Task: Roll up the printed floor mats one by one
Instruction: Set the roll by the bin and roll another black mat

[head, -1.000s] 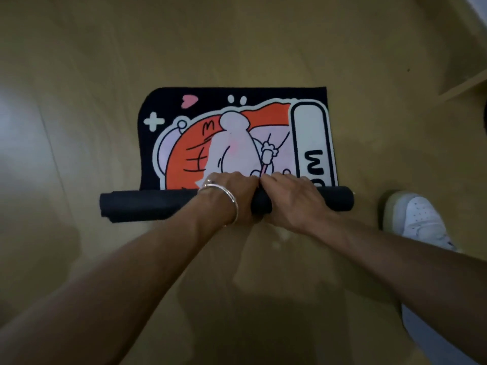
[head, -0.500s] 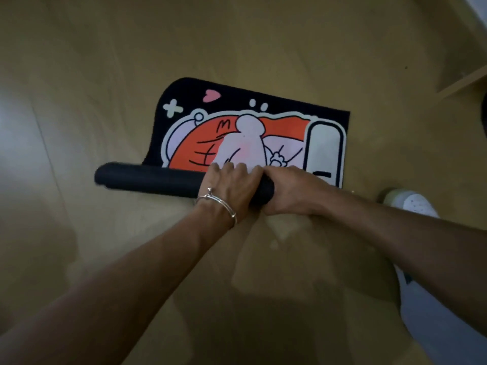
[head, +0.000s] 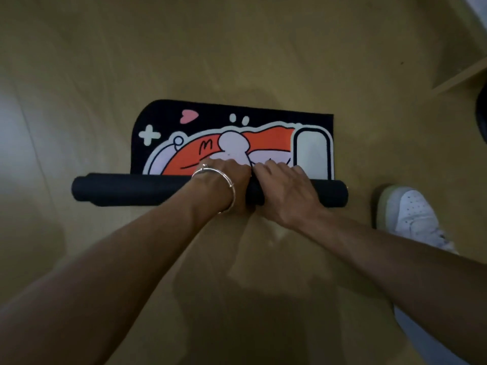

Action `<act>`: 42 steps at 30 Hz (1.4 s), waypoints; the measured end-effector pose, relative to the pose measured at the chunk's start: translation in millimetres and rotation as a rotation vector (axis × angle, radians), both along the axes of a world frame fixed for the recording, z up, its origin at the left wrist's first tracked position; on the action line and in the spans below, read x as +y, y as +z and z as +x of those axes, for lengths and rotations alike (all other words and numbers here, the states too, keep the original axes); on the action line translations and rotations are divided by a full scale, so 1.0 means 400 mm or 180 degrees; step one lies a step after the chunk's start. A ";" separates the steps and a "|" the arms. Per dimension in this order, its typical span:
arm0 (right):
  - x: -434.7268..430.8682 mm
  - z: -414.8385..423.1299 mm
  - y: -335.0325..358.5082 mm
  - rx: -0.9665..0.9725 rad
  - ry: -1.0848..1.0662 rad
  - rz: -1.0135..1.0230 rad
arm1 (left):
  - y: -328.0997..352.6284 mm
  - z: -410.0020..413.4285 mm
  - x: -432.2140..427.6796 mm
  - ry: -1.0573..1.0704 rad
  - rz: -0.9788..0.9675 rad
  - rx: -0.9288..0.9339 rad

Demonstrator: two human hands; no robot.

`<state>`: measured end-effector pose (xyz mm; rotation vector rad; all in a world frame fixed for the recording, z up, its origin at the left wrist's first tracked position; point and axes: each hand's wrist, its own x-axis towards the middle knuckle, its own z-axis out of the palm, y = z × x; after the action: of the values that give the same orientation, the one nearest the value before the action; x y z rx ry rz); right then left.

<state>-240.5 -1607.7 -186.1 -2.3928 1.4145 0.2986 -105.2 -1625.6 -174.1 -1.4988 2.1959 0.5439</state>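
A printed floor mat (head: pixel 263 138) lies on the wooden floor, black with an orange and white cartoon, a pink heart and a white cross. Its near part is wound into a black roll (head: pixel 131 189) that runs left to right. My left hand (head: pixel 226 180), with silver bangles on the wrist, and my right hand (head: pixel 283 185) sit side by side on the middle of the roll, fingers curled over its far side. Only a short strip of the print lies flat beyond the roll.
My white shoe (head: pixel 411 217) stands on the floor just right of the roll's end. A light wooden furniture edge (head: pixel 463 75) and a dark round object (head: pixel 482 111) are at the upper right. Bare wooden floor (head: pixel 79 75) surrounds the mat.
The roll has moved farther along the mat and grown thicker. Less of the print shows: the lettering in the white panel is now wound in. Both hands stayed on the roll's middle.
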 end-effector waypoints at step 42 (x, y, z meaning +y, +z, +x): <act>-0.014 0.013 -0.014 -0.0072 0.0132 -0.0281 | -0.007 0.038 -0.017 0.0118 -0.0057 0.0102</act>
<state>-235.2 -1613.4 -191.7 -2.4909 1.3968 0.2231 -89.8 -1632.6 -177.0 -1.5532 2.2064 0.5655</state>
